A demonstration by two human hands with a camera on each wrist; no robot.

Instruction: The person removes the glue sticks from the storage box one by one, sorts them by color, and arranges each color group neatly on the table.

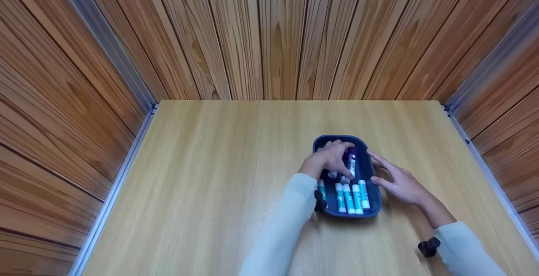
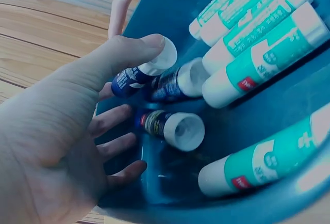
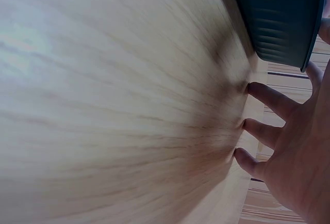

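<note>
Your left grip (image 1: pixel 332 158) pinches a dark-blue stick (image 2: pixel 128 81) inside the bin (image 1: pixel 353 216); right grip (image 1: pixel 399 181), fingers extended, touches the bin's rim; brace lightly there, left thumb firm against white cap (image 2: pixel 167 56)

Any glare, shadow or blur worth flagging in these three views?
Head: fairly even light, teal glue sticks with labels too small to read; left wrist: bluish cast, bright highlight on the bin rim, middle dark tube blurred; right wrist: pale glare at upper left on the table, soft shadow beside the right hand.
</note>
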